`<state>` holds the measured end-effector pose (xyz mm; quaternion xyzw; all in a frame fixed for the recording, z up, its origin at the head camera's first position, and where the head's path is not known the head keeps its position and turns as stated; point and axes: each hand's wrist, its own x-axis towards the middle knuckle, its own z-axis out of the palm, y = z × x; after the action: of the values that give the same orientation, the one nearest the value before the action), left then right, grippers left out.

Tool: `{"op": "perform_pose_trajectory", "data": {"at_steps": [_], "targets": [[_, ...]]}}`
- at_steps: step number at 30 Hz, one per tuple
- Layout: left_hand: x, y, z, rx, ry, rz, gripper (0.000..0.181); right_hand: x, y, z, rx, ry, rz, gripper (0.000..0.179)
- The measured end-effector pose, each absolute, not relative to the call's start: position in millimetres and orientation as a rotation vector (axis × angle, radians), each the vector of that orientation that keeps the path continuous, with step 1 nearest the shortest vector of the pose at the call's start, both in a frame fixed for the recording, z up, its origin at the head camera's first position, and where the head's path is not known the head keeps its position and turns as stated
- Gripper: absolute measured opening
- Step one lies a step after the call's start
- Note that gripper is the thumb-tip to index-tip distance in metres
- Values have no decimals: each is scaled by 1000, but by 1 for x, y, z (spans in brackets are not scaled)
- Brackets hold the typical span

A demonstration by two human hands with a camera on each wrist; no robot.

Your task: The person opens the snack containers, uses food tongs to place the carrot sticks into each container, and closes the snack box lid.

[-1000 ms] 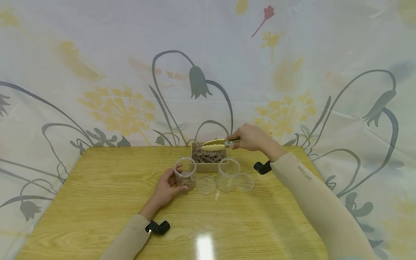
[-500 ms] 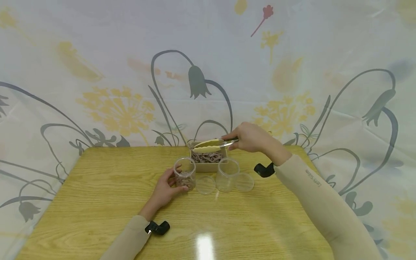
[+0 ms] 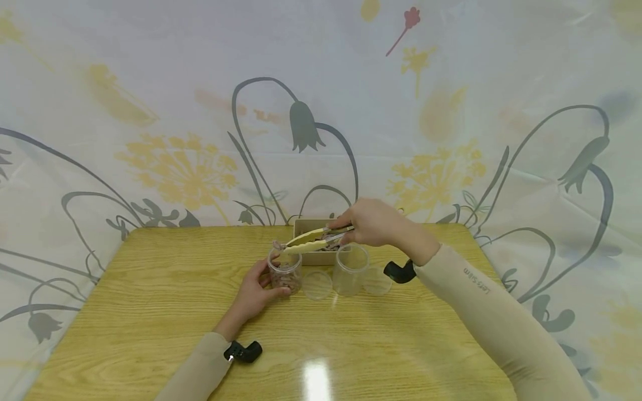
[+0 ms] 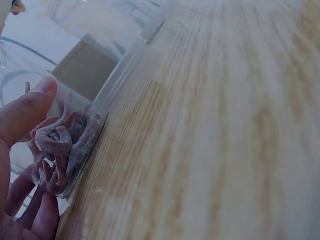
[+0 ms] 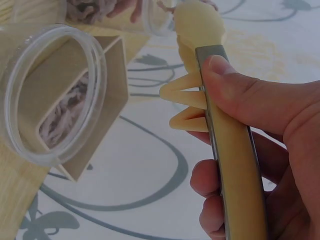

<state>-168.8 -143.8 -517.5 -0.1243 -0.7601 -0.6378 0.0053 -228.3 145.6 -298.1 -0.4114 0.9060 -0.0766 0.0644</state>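
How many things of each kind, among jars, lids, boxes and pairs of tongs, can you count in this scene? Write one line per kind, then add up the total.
Clear jars: 2
Clear round lids: 2
Beige box: 1
Pair of yellow-tipped tongs: 1
Total: 6

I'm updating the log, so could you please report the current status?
Left hand holding left jar upright. Right hand gripping tongs, strips at their tips, by that jar's open mouth. No obstruction visible.

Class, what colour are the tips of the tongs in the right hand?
The tong tips are pale yellow, seen best in the head view.
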Motion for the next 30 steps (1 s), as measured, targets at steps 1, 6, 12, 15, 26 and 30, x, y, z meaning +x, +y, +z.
{"op": "perform_pose_trajectory", "data": {"at_steps": [1, 6, 12, 15, 26, 30], "targets": [[-169, -144, -517, -385, -2381, -1996, 76, -228, 144, -299, -1239, 2732, -216, 43], [-168, -144, -517, -375, -2381, -2019, 77, -227, 140, -303, -1213, 2717, -174, 44], [-168, -143, -517, -366, -2396, -1990, 78, -228, 138, -306, -1217, 2718, -151, 44], [-168, -143, -517, -377, -2385, -1978, 78, -229, 138, -306, -1227, 2719, -155, 44], [-169, -144, -519, -398, -2358, -2056, 81, -229, 140, -306, -1198, 2727, -165, 48], [-169, -144, -520, -413, -2345, -2066, 82, -231, 141, -305, -1192, 2729, -165, 50]]}}
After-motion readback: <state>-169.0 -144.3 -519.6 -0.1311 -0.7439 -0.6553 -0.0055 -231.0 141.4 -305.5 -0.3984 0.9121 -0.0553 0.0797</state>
